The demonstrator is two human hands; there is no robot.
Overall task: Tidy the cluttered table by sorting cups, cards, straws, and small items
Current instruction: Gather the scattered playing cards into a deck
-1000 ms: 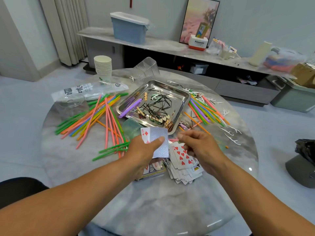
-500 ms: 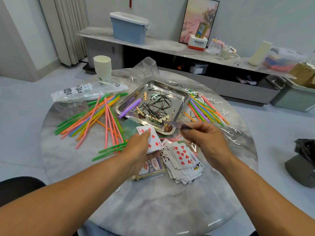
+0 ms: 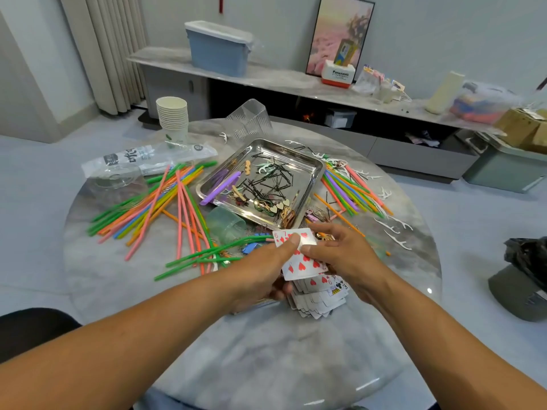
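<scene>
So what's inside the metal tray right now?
The metal tray holds black hairpins, two purple straws, small wooden hearts and white floss picks. Whatever lies beneath the hairpin tangle is covered.

Left grip (image 3: 268, 269) and right grip (image 3: 344, 255) (both pinching)

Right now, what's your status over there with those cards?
Left hand and right hand both pinching a small fan of cards. Loose card pile beneath on table. Green straws lying close by.
</scene>
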